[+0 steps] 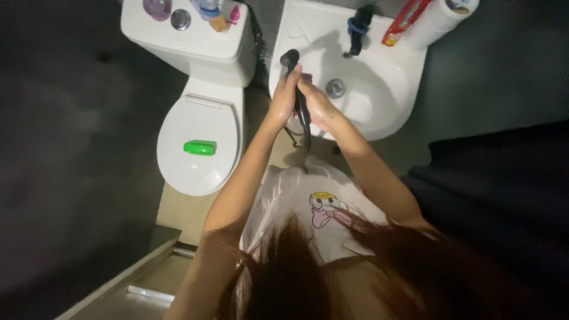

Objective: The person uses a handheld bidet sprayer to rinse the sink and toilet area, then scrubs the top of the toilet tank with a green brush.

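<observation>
Nearest the lens: my own dark reddish hair hanging loose, and below it the front of my white shirt with a pink and yellow cartoon figure on it.

Landmark: the white sink.

My left hand is over the sink's near-left rim, fingers curled tight around the black sprayer. The sprayer's head sticks up above my fist, over the sink's left edge; its dark hose drops from my grip down past the sink's front rim towards my shirt.

My right hand is just beside the left, touching it, over the basin's near-left part. It presses against the sprayer's stem; how far the fingers close around it I cannot tell from here.

Metal drain sits in the basin's middle, just beyond my right hand. Black tap stands at the sink's back rim. A red tube and a white roll lie at the sink's back-right corner.

Left of the sink: white toilet, lid down, a green block lying on the lid. Small bottles and a purple cup stand on the cistern top, well left of the sink's back.
</observation>
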